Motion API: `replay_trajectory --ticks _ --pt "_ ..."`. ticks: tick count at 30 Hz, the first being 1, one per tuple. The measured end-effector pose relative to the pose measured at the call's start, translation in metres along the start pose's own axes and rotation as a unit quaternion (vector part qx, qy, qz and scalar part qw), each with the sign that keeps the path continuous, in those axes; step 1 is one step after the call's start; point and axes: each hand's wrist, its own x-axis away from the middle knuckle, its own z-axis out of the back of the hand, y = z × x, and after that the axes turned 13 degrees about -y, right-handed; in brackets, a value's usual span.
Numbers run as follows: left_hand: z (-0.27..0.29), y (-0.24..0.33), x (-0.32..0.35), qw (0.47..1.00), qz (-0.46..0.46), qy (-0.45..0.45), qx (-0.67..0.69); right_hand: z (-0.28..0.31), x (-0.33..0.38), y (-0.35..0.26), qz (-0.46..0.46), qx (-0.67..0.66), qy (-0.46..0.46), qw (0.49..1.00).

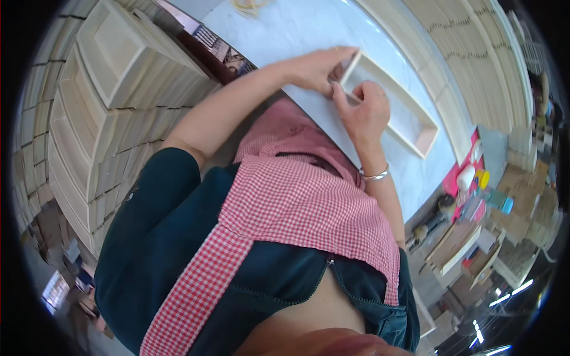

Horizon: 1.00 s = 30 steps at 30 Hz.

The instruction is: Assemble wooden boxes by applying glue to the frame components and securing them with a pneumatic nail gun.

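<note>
a: please, what is the largest thing that you receive over there?
b: from my distant seat i see, at the left, high stacks of pale wooden frames (148,80). next comes the white table (309,26), and after it the red and white checked apron (309,202) on the wearer.
a: and where is the piece in work?
b: the long box frame (399,88), of pale wood, is at the table before the wearer, slanting away to the right.
a: how are the hands?
b: the left hand (323,68) has its fingers bent around the short end and grips it. the right hand (365,113) is curled near the same end, thumb and fingers close together; i cannot tell if they pinch something.
a: is there something smaller?
b: yes, a silver bangle (375,174) on the right wrist.
</note>
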Motion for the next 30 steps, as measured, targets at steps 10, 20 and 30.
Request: replay_trajectory --ticks 10,20,30 --pt "0.006 -0.013 0.003 0.994 0.029 -0.101 -0.027 0.005 -0.104 -0.029 0.091 -0.2 -0.112 0.969" --pt "0.004 -0.001 0.005 1.0 -0.022 -0.02 0.003 -0.121 -0.276 -0.055 0.22 0.013 -0.163 0.962" --pt "-0.005 -0.014 0.003 0.998 -0.063 0.012 -0.023 -0.018 -0.295 -0.024 0.07 -0.228 -0.265 0.934"
